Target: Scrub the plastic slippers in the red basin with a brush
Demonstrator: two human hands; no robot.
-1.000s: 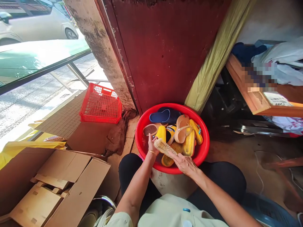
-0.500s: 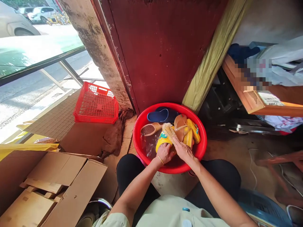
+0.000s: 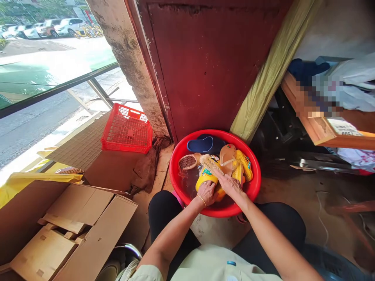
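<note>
My left hand (image 3: 206,192) grips a yellow slipper (image 3: 204,177) with a green picture on its top, its fingers partly hidden inside the opening. Closed around a scrub brush (image 3: 211,164) is my right hand (image 3: 232,185), and the pale bristles lie against the slipper's upper. Both are inside a red basin (image 3: 173,171) with dark water in it. A blue slipper (image 3: 200,144), a tan slipper (image 3: 189,161), a brown sandal (image 3: 227,156) and another yellow slipper (image 3: 245,166) sit around my hands in the basin.
A red plastic crate (image 3: 128,130) stands left of the basin, beside a brown cloth (image 3: 143,168). An open cardboard box (image 3: 96,234) with wooden pieces is at lower left. Behind the basin is a dark red door (image 3: 211,70); a wooden table (image 3: 322,128) stands at right.
The view has shifted a little, so the basin and surroundings appear slightly farther right and lower. Both hands keep their holds on slipper and brush.
</note>
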